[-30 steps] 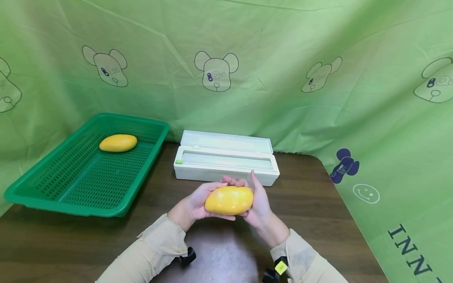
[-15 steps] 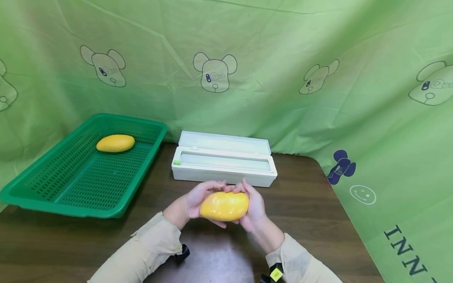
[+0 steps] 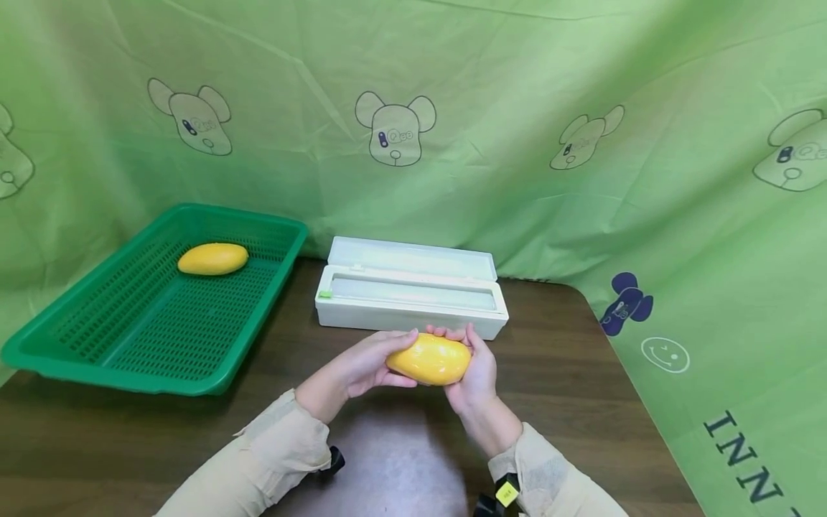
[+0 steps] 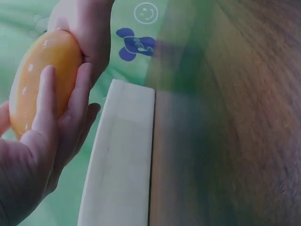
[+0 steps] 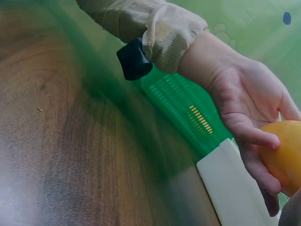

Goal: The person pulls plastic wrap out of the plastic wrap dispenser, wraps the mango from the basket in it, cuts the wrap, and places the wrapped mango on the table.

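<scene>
A glossy yellow mango (image 3: 431, 360) is held up over the table between both hands. My left hand (image 3: 365, 368) grips its left end, thumb along the upper side and fingers beneath. My right hand (image 3: 479, 377) curls round the right end. In the left wrist view the left thumb lies along the mango (image 4: 51, 80), and the right hand (image 4: 80, 28) is at its far end. The right wrist view shows the left hand's fingers (image 5: 258, 136) against the mango (image 5: 287, 155). Bright glints cover its skin. Just beyond the hands stands a white cling film dispenser (image 3: 413, 319), its lid raised.
A green slotted basket (image 3: 255, 330) stands at the left with another mango (image 3: 213, 259) in it. The dispenser has a small green slider (image 3: 325, 294) at its left end. A green printed curtain (image 3: 491, 201) hangs behind and right of the brown table (image 3: 568, 402).
The mango dipped toward the person, then moved up and right again. My left hand has shifted to the mango's left end, its thumb now on top. Basket and dispenser stay put.
</scene>
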A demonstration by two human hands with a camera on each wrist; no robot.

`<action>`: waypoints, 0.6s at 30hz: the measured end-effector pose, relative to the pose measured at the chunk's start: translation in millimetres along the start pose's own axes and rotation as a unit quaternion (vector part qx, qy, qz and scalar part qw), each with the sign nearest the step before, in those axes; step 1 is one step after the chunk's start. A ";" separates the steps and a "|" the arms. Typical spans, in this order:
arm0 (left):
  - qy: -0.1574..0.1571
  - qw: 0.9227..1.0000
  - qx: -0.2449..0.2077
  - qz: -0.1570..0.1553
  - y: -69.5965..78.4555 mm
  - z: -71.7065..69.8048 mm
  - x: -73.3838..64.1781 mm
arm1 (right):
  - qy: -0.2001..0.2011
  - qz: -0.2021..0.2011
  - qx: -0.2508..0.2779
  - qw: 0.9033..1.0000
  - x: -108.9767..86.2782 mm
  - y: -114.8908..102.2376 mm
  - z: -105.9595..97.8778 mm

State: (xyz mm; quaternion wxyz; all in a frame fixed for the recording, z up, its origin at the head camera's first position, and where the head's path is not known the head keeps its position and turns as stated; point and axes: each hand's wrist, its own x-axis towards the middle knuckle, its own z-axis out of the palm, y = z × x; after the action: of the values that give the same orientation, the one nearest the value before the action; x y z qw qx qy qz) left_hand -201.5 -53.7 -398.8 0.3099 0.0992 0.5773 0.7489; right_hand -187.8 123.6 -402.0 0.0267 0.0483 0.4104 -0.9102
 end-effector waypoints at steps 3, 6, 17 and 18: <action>0.002 1.000 -0.015 0.000 0.8 1.8 -0.3 | 0.006 0.004 0.005 1.000 0.3 -1.8 -0.7; 0.013 1.000 -0.028 0.001 1.9 2.4 -1.3 | 0.008 0.006 0.013 1.000 1.7 -1.3 -0.3; 0.082 0.996 -0.022 0.030 -4.6 9.0 1.0 | 0.024 0.009 0.043 0.999 2.1 1.9 0.3; 0.085 0.996 -0.021 0.032 -4.8 9.5 1.2 | 0.023 0.009 0.045 0.999 2.0 1.7 0.5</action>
State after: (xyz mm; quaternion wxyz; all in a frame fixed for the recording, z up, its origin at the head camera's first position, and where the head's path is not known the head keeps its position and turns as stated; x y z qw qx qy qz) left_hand -195.9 -44.7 -400.5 0.2376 0.0472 0.5823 0.7761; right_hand -189.7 122.0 -403.1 0.0231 0.0742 0.3689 -0.9262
